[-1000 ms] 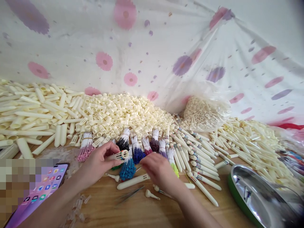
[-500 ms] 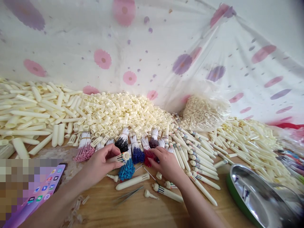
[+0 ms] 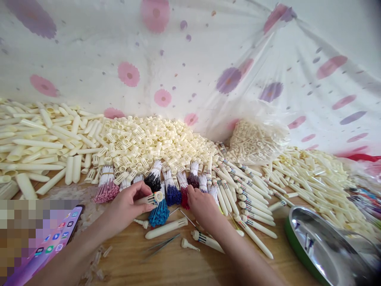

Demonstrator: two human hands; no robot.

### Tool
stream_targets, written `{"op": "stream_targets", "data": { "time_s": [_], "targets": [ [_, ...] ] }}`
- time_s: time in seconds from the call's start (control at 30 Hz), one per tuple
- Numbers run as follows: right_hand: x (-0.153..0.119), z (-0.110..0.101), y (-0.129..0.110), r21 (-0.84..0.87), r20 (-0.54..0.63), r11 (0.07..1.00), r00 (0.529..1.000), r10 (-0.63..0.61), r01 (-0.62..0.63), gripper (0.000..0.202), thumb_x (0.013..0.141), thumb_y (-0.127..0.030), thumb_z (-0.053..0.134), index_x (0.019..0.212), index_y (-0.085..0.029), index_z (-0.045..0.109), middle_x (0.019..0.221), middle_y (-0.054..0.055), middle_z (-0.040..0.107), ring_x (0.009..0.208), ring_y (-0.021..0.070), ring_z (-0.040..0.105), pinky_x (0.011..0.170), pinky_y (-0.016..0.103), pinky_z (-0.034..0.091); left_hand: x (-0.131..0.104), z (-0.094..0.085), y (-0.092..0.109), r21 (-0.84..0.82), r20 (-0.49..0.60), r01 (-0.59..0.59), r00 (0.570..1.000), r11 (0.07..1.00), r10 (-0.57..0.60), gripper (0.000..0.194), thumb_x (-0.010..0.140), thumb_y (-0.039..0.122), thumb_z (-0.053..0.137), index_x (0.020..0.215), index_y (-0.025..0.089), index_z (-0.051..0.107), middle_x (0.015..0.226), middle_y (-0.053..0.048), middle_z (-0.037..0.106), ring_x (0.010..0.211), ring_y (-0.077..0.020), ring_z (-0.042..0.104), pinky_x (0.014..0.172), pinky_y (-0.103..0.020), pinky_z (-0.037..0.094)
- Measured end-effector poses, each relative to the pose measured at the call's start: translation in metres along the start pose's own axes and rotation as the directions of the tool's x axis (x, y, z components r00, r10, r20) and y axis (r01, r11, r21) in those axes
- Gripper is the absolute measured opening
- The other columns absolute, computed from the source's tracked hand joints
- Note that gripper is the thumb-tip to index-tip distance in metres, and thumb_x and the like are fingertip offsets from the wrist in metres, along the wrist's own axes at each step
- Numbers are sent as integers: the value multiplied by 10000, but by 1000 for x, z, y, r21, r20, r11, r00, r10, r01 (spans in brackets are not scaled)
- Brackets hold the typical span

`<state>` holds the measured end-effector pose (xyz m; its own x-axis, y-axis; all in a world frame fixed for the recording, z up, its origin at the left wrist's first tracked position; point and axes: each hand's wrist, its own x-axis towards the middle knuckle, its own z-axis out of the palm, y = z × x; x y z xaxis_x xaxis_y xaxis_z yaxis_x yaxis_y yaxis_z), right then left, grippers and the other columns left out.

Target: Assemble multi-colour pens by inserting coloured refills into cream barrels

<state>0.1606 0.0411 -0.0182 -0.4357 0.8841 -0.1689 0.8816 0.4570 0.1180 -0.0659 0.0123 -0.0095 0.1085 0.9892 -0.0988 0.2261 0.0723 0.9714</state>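
Note:
My left hand (image 3: pixel 126 204) is closed round a cream slotted pen barrel (image 3: pixel 154 198) with coloured pieces in its slots; its round end faces right. My right hand (image 3: pixel 202 204) lies over the bundles, its fingers curled at the red bundle (image 3: pixel 183 192); what it may hold is hidden. Beside it stand the dark blue (image 3: pixel 172 192) and black (image 3: pixel 153 180) bundles. The light blue bundle (image 3: pixel 159 212) is just below the held barrel. On the table under the hands lie a loose barrel (image 3: pixel 166 228), tweezers (image 3: pixel 162 245) and a small nozzle-like piece (image 3: pixel 189 244).
Piles of cream tubes (image 3: pixel 38 143) and slotted caps (image 3: pixel 157 139) fill the back. Filled pens (image 3: pixel 256 198) lie to the right, near a green-sided metal dish (image 3: pixel 321 250). A phone (image 3: pixel 56 238) lies at the left.
My right hand has shifted slightly right and down, uncovering more of the dark and white bundles behind it. My left hand has barely moved, keeping the barrel.

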Motion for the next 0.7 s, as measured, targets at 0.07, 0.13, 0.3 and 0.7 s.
{"op": "stream_targets", "data": {
  "time_s": [0.07,0.13,0.3,0.7],
  "targets": [
    [-1,1,-1,27,14,999,1000,-21,20,163,821,-45,471,928,-149,536,906,139,625,750,224,624,503,266,357,0,0,0,-9,1,3,1000,1000,-3,176,630,227,705,717,209,553,721,23,584,718,-167,570,651,-269,478],
    [-1,2,1,114,21,993,999,-35,32,113,869,-103,428,911,-148,522,855,123,625,727,221,613,528,274,362,0,0,1,-16,6,4,1000,1000,-4,176,629,225,706,709,210,550,717,23,581,717,-166,568,653,-270,480],
    [-8,-1,13,471,-21,879,997,-72,73,160,930,-185,318,867,-173,465,825,50,578,714,162,557,635,263,391,1,-2,3,-24,-8,4,1000,1000,-4,193,617,234,714,689,208,536,704,22,571,709,-165,559,637,-266,470],
    [-19,-11,22,678,-29,733,998,-51,57,231,862,-197,479,1082,-178,547,833,37,665,718,164,597,636,253,428,1,-2,8,-16,-25,6,1000,1000,-6,227,580,290,745,660,203,551,704,14,574,712,-182,563,663,-298,475]
  ]
}}
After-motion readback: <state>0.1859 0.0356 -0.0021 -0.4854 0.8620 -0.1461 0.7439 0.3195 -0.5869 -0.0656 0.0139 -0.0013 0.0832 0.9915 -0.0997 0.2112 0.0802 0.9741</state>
